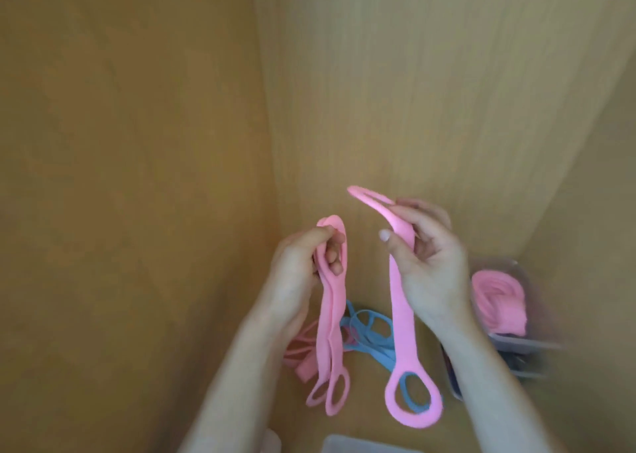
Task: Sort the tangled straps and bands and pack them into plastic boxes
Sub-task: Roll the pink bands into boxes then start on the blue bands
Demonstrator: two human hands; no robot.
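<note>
We find the left hand (296,266) curled around the upper ends of a bundle of flat pink rubbery straps (330,332), thumb and fingers pinching them just below their top loop. The bundle hangs straight down and ends in overlapping oval loops; it appears to hold two or three straps, but we cannot settle the count. The right hand (433,266) grips a single flat pink rubbery strap (399,315) near its upper end. This strap's narrow top loop juts up and to the left above the thumb, its band hangs down in front of the wrist, and it ends in a wide oval loop. The two hands are held apart above a tan wooden surface (172,177), and the held straps do not touch each other. On that surface, below and between the hands, lies a tangle of blue looped straps (370,332), with a few more loose pink straps (303,349) just to its left, partly hidden behind the hanging bundle. To the right of the right wrist stands a clear plastic box (523,346), blurred, containing a coiled heap of pink straps (495,297). The edge of a second pale plastic box (361,444) shows at the bottom of the frame; its contents are out of view.
</note>
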